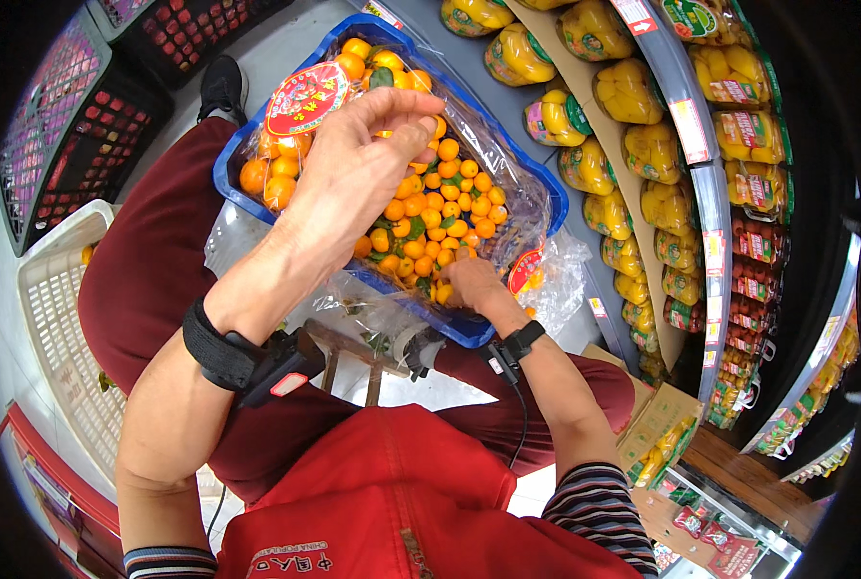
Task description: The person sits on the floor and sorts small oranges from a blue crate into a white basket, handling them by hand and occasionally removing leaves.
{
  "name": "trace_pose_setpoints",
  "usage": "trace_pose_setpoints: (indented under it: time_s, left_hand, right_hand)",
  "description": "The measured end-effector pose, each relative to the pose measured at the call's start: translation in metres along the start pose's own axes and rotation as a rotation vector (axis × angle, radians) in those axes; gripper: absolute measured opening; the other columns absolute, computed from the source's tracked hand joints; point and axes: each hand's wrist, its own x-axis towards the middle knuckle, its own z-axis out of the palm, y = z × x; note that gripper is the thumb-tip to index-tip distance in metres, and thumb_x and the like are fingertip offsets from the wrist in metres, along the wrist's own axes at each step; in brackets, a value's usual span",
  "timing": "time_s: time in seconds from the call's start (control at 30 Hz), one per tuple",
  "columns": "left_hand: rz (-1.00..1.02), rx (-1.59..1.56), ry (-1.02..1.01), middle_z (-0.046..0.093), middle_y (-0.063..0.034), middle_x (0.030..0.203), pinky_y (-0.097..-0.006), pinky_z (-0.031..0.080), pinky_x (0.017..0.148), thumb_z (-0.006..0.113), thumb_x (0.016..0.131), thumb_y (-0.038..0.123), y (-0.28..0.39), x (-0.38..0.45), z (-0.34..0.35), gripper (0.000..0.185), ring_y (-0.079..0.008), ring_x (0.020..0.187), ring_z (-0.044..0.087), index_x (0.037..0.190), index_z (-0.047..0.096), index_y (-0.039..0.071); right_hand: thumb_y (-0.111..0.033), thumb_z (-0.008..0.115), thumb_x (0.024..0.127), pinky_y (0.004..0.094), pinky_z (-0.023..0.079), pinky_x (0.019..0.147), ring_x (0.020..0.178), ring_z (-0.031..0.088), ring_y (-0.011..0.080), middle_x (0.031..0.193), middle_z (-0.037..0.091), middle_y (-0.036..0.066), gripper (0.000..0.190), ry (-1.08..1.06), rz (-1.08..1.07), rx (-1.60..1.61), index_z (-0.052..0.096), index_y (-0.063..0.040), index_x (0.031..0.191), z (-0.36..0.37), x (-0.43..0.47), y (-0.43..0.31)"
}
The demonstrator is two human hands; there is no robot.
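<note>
A blue plastic crate (559, 206) lined with clear plastic film stands before me, holding many small oranges (430, 217) with green leaves among them. Larger oranges (280, 189) lie at its left end, partly beneath a round red label (307, 99) that bears writing. My left hand (361, 155) hovers over the middle of the crate, its thumb and forefinger near each other; the inside of the hand is hidden. At the crate's near right corner, my right hand (472, 281) reaches down into the fruit. Its fingertips touch small oranges, and its grip is partly hidden.
Shelves with jars of yellow fruit (629, 90) run along the right. Black crates (61, 155) of red fruit and a white plastic basket (76, 326) stand at the left. Loose plastic film (564, 279) spills over the crate's right corner. An open cardboard box (658, 427) sits at lower right.
</note>
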Motion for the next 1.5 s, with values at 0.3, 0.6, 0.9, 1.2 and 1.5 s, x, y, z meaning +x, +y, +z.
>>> trace_pose_setpoints:
  time_s: [0.3,0.6,0.9,1.2,1.5]
  left_hand:
    - [-0.308,-0.058,-0.058,0.061,-0.0068,0.119,-0.037,0.047,0.089,0.058,0.095,0.037,-0.023,-0.005,0.003,0.039,-0.0185,0.105,0.058,0.123,0.058,0.01]
    - [-0.396,-0.141,-0.481,0.055,-0.0082,0.123,-0.0323,0.058,0.076,0.052,0.097,0.048,-0.053,-0.015,0.021,0.052,-0.0192,0.107,0.06,0.135,0.047,0.013]
    - [-0.421,-0.206,-0.256,0.06,-0.0065,0.116,-0.0338,0.058,0.07,0.05,0.091,0.064,-0.053,-0.023,0.024,0.069,-0.0184,0.096,0.064,0.129,0.049,0.007]
    - [-0.44,-0.289,-0.212,0.054,-0.0124,0.118,-0.04,0.059,0.069,0.041,0.087,0.075,-0.048,-0.027,0.022,0.084,-0.0227,0.1,0.061,0.133,0.041,0.004]
    - [-0.476,-0.271,-0.062,0.062,-0.0093,0.105,-0.0411,0.059,0.068,0.037,0.088,0.075,-0.049,-0.026,0.018,0.077,-0.0211,0.093,0.064,0.125,0.049,0.009]
  right_hand:
    - [-0.027,0.063,0.094,0.0306,0.054,0.055,0.084,0.067,0.0249,0.106,0.064,0.013,0.052,0.068,-0.112,1.95,0.044,0.0,0.134,-0.08,-0.069,-0.016]
    - [-0.028,0.051,0.099,0.0403,0.059,0.066,0.09,0.067,0.0293,0.11,0.064,0.016,0.038,-0.055,-0.307,2.359,0.049,-0.002,0.127,-0.113,-0.101,-0.047]
    - [-0.005,0.066,0.088,0.0371,0.06,0.073,0.092,0.068,0.0301,0.116,0.059,0.019,0.059,0.12,-0.25,2.08,0.037,-0.001,0.139,-0.123,-0.13,-0.076]
    - [-0.011,0.067,0.089,0.0286,0.059,0.058,0.073,0.067,0.0181,0.105,0.062,0.012,0.049,0.292,-0.107,1.9,0.047,-0.005,0.134,-0.133,-0.141,-0.088]
    - [-0.016,0.078,0.08,0.0267,0.052,0.059,0.072,0.065,0.0114,0.093,0.068,0.009,0.054,0.75,0.02,1.019,0.054,-0.005,0.128,-0.135,-0.146,-0.115]
